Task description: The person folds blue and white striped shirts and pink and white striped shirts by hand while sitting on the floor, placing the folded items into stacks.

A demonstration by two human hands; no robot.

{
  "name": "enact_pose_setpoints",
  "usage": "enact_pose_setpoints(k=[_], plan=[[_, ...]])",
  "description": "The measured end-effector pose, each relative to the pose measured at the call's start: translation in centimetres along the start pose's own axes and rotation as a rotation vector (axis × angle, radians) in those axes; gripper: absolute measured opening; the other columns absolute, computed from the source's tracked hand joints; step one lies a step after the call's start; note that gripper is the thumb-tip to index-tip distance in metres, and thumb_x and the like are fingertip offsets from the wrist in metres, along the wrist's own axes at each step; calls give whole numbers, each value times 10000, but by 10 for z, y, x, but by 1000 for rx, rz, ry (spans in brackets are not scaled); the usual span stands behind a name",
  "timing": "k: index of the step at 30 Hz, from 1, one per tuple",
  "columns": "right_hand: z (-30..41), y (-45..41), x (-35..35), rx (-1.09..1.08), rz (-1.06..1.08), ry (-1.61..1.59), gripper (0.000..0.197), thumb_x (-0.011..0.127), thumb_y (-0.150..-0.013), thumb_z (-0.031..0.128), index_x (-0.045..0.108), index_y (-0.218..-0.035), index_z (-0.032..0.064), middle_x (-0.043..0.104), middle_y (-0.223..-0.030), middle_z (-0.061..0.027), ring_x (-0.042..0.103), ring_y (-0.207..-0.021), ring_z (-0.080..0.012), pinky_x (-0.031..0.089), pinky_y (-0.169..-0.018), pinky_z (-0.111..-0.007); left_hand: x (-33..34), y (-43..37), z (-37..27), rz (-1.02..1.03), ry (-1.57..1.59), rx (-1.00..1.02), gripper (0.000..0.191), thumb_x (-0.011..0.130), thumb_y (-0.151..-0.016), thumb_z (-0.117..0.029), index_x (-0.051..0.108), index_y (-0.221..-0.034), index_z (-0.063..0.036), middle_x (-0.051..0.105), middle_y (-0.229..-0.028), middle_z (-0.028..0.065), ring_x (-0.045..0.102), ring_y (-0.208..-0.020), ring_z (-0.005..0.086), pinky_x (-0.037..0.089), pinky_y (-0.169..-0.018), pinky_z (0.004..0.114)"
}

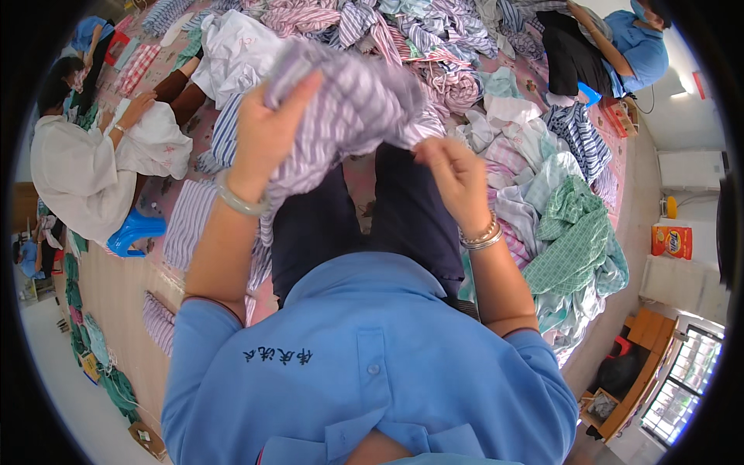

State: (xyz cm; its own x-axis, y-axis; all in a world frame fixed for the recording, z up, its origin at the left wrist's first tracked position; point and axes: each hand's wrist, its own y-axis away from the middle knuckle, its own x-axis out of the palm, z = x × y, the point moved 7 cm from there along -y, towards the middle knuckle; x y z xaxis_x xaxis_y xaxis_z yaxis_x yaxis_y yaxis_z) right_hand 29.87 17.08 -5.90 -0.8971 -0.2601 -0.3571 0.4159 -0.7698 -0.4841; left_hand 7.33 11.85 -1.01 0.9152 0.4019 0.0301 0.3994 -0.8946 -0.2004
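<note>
Raised before me, a purple-and-white striped cloth garment [354,104] hangs between my two hands, blurred by motion. My left hand [270,136] grips its upper left part, thumb on top. At its right end, my right hand [453,174] pinches a corner or strip of the fabric. The garment's lower folds hang over my left thigh. Below my left forearm lies a flat piece of striped cloth [189,218], seemingly folded. To the right of my right hand spreads a heap with a green checked cloth [572,232].
A large pile of striped garments [360,23] lies ahead on a pink floral cover [154,195]. At left sits a person in white [81,168] handling white cloth, near a blue plastic stool [133,232]. Another person in blue [633,52] works at upper right.
</note>
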Motion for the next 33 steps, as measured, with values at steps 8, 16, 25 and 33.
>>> enact_pose_setpoints(k=[8,16,25,33], plan=[[-201,29,126,499,342,-235,373,545,-882,226,515,-1217,66,533,-1222,-112,452,-1172,-228,381,-956,-368,-51,6,-39,-112,-356,510,213,591,-780,23,613,-991,33,642,-901,67,572,-770,104,440,-671,222],[-209,-100,8,-127,208,981,312,562,-816,231,596,-1085,77,620,-1017,-139,591,-893,-309,456,-821,-357,-116,49,-71,-550,-1074,989,362,562,-830,-166,526,-1116,52,568,-1131,153,553,-1036,259,432,-887,356],[-95,38,-87,-134,233,564,120,643,-684,97,602,-768,23,585,-924,-174,549,-831,-353,431,-784,-411,-141,80,-20,371,-1701,846,305,545,-852,-297,571,-978,-21,535,-945,97,526,-820,215,386,-723,320],[-184,174,-96,844,-11,-176,226,511,-813,73,643,-970,-21,638,-919,-65,570,-838,-141,436,-768,-258,-97,108,-12,768,-184,82,190,588,-798,-236,602,-784,-47,540,-807,107,523,-705,239,388,-624,305]])
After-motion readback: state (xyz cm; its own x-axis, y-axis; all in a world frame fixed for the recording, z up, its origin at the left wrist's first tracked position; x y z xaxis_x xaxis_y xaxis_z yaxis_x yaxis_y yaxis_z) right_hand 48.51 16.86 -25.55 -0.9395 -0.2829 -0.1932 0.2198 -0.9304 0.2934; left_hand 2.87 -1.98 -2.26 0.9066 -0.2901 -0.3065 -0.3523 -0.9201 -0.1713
